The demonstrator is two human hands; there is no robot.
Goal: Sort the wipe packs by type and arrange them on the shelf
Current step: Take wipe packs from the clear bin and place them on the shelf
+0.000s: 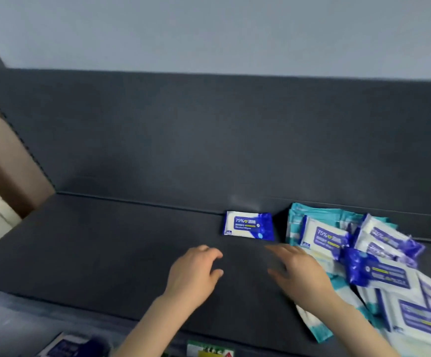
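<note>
Left hand hovers over the front middle of the shelf, fingers loosely curled and holding nothing. Right hand beside it is blurred but looks spread and empty too, its wrist over the left edge of the heap. Just beyond both hands one blue pack lies flat, print up, against the shelf's back edge near the middle, apart from the heap. The heap fills the shelf's right end: more blue packs lie tumbled over teal packs, the two types mixed and overlapping, several tilted. Left of the lone pack the shelf is plain dark grey, with the back panel rising behind. Below the front edge a label shows, blurred

As I judge it, sorting has barely begun. One blue pack seems placed as the start of a row, while nearly the whole heap is left to separate and line up, and the teal type has no spot of its own yet
</note>
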